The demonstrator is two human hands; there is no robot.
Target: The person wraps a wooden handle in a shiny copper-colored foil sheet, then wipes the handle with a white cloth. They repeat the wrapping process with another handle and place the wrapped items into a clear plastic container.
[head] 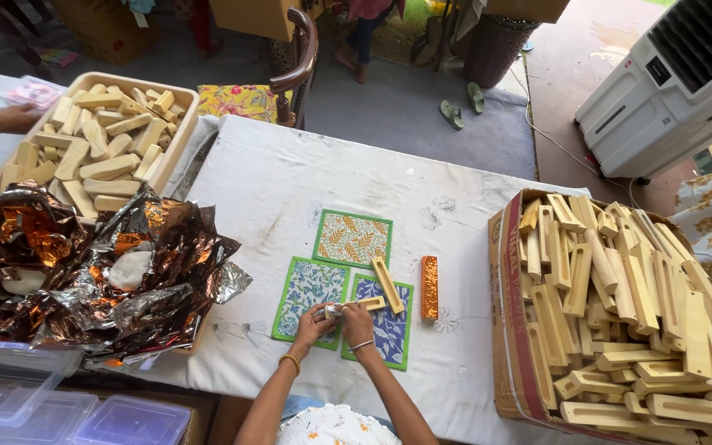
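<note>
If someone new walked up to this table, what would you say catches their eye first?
Probably the big cardboard box on the right, heaped with pale wooden pieces, and the crumpled copper foil on the left. At the centre, both hands, left hand and right hand, pinch a small piece over three patterned mats.

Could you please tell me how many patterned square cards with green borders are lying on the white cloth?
3. An orange leaf-patterned card lies farthest from the person, a pale blue floral one lies nearer on the left, and a dark blue one sits beside it, partly under the hands.
</note>
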